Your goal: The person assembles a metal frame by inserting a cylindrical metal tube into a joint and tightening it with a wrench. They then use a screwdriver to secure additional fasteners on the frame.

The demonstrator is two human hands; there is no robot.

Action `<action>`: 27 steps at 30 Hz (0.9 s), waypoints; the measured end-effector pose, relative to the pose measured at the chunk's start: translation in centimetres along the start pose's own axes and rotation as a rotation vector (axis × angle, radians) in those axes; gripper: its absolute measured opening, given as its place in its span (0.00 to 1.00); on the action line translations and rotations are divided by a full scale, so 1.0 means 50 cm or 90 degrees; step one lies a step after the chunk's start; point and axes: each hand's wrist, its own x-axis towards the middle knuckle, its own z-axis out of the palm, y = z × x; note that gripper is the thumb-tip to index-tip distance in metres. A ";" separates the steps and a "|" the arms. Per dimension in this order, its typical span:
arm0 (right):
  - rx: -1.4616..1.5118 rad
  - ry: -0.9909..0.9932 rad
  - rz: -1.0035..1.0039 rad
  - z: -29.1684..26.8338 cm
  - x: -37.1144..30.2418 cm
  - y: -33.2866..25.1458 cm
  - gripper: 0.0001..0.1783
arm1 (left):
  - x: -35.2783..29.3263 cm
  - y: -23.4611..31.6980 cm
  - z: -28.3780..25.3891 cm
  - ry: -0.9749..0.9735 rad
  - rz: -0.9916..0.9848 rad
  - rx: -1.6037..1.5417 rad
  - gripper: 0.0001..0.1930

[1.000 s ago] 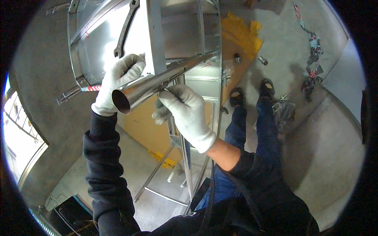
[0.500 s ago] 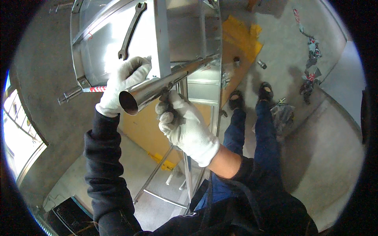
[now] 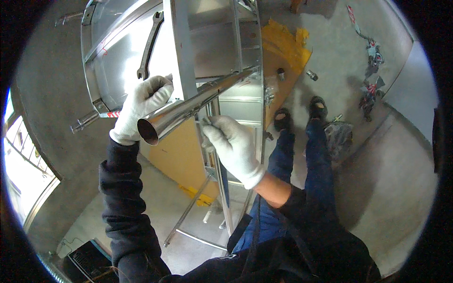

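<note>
A shiny round metal tube (image 3: 188, 104) runs slantwise through the middle, its open end toward me on the left. My left hand (image 3: 143, 107), in a white glove, is closed beside that end, fingers curled at the foot of an upright metal bar (image 3: 178, 52). What is in its grip is hidden. Just below the tube, my right hand (image 3: 233, 148), also gloved, has thumb and fingers pinched together, apart from the tube; anything between the fingertips is too small to name. A dark open-ended wrench (image 3: 151, 45) lies on the bright metal panel beyond my left hand.
A metal leg frame (image 3: 196, 207) stands below the tube. On the floor are brown board (image 3: 177, 162), yellow sheeting (image 3: 283, 40), a metal fitting (image 3: 312, 75), a clear plastic bag (image 3: 339, 139) and crumpled striped tape (image 3: 370, 94). A black case (image 3: 89, 262) sits at lower left.
My right hand has come off the tube's underside and moved a little right and down. The left hand stays by the tube's end while the whole view shifts slightly.
</note>
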 end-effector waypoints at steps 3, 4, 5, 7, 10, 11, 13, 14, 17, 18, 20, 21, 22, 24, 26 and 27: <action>-0.292 0.016 -0.286 -0.010 0.025 0.014 0.07 | -0.003 -0.002 0.004 0.013 0.007 -0.016 0.14; -0.316 -0.002 -0.266 -0.014 0.026 0.003 0.07 | -0.003 -0.004 0.005 0.012 0.013 -0.022 0.14; -0.325 -0.006 -0.283 -0.016 0.030 0.004 0.07 | -0.004 -0.005 0.005 0.012 0.019 -0.027 0.14; -0.345 -0.013 -0.320 -0.020 0.042 0.006 0.08 | -0.003 -0.007 0.008 0.011 0.028 -0.050 0.13; -0.384 -0.027 -0.351 -0.025 0.051 0.005 0.08 | -0.005 -0.005 0.012 0.018 0.012 -0.069 0.13; -0.387 -0.023 -0.364 -0.026 0.054 0.006 0.09 | -0.005 -0.005 0.013 0.022 0.001 -0.073 0.13; -0.392 -0.014 -0.388 -0.029 0.058 0.010 0.09 | -0.005 -0.010 0.010 0.017 0.004 -0.062 0.13; -0.428 -0.032 -0.388 -0.031 0.059 0.010 0.10 | -0.004 -0.011 0.010 0.015 0.006 -0.056 0.12; -0.521 -0.083 -0.401 -0.041 0.066 0.008 0.10 | -0.006 -0.013 0.015 0.037 0.006 -0.062 0.12; -0.541 -0.095 -0.416 -0.047 0.071 0.003 0.10 | -0.006 -0.014 0.014 0.034 0.012 -0.059 0.12; -0.560 -0.105 -0.471 -0.054 0.084 0.003 0.08 | -0.006 -0.018 0.011 0.028 0.024 -0.055 0.12; -0.559 -0.101 -0.512 -0.057 0.094 0.005 0.05 | -0.005 -0.017 0.012 0.032 0.024 -0.061 0.12; -0.558 -0.096 -0.552 -0.060 0.101 0.006 0.03 | -0.006 -0.016 0.014 0.036 0.024 -0.067 0.13; -0.573 -0.105 -0.581 -0.063 0.105 0.004 0.03 | -0.006 -0.018 0.016 0.038 0.029 -0.073 0.13; -0.589 -0.137 -0.581 -0.067 0.106 -0.001 0.04 | -0.007 -0.023 0.014 0.033 0.039 -0.074 0.13; -0.599 -0.163 -0.566 -0.072 0.105 -0.006 0.07 | -0.005 -0.021 0.014 0.031 0.037 -0.062 0.13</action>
